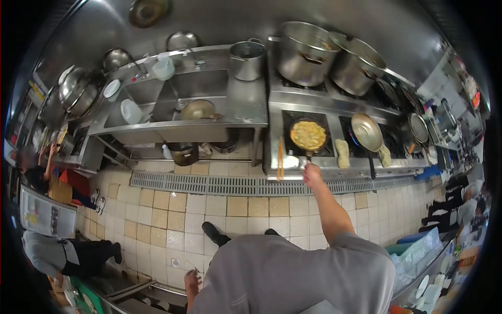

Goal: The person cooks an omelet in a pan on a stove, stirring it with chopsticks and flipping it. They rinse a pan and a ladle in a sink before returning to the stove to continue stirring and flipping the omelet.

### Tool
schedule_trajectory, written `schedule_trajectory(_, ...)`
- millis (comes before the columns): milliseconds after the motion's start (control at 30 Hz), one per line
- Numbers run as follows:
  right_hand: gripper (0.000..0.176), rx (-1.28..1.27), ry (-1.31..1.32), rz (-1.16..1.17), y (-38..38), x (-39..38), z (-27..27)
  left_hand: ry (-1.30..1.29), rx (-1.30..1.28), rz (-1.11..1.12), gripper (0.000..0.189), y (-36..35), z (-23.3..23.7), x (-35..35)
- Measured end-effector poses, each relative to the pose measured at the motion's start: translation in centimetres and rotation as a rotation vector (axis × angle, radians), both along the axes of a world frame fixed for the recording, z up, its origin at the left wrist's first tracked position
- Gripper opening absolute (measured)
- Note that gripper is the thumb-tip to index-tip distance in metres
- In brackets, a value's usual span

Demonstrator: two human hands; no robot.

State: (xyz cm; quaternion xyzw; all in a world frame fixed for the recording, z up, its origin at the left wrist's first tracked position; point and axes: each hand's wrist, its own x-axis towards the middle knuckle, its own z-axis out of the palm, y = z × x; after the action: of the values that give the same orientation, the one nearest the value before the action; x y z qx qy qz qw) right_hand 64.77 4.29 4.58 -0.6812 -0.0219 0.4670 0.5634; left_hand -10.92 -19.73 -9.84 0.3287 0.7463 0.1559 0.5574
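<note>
My right hand (312, 176) is closed around the handle of a frying pan (309, 152) on the front left burner. A yellow, omelette-like round of food (308, 134) with green and reddish bits fills the pan. Wooden chopsticks (280, 158) lie on the stove to its left, and a folded pale cloth (342, 153) to its right. My left hand (192, 282) hangs low on my left with curled fingers, near a steel counter (149, 286). A thin thing seems to stick out of it, too small to name.
Another pan (367, 132) sits on the right burner, its handle jutting over the front edge. Large stockpots (306, 54) stand behind. A sink (201, 83) holds a wok (198, 110). People (46, 254) are at the left and right edges. A floor grate (219, 184) runs below the stove.
</note>
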Motion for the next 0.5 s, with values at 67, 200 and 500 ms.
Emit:
schedule_trajectory(67,0.032,-0.069,-0.324,0.026,0.7,-1.8,-0.2,-0.033,-0.044,0.285,0.042,5.8,2.4,-1.5)
schedule_trajectory(200,0.029,-0.010,-0.260,0.087,3.7,-9.0,5.5,-0.012,0.037,0.308,0.042,12.4,7.7,-6.4)
schedule_trajectory(500,0.026,0.168,0.135,0.429,18.6,-31.9,13.8,-0.006,0.015,0.304,0.040,11.4,5.5,-19.7)
